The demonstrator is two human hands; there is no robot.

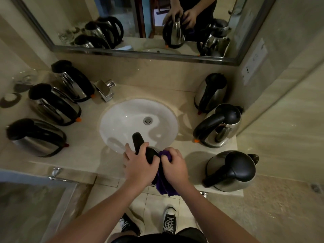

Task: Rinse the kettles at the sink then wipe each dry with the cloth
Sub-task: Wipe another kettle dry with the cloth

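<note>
Over sink (pixel 122 116): L hand (pixel 140 165) grips kettle (pixel 140 144), R hand (pixel 175 166) cloth (pixel 164 186).

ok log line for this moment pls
step: wiping | left hand: grips kettle | right hand: presses cloth on it | place: sink front edge

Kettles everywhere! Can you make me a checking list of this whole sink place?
Surface: beige stone counter round a white sink.
Job's things: one kettle held at the sink's front edge; purple cloth against it; three kettles stand at left, three at right.
Clutter: glasses at far left.
Hands: left hand grips the kettle; right hand presses the cloth.
Cables: nothing seen.
Surroundings: mirror behind, tap, wall socket, tiled floor.
</note>
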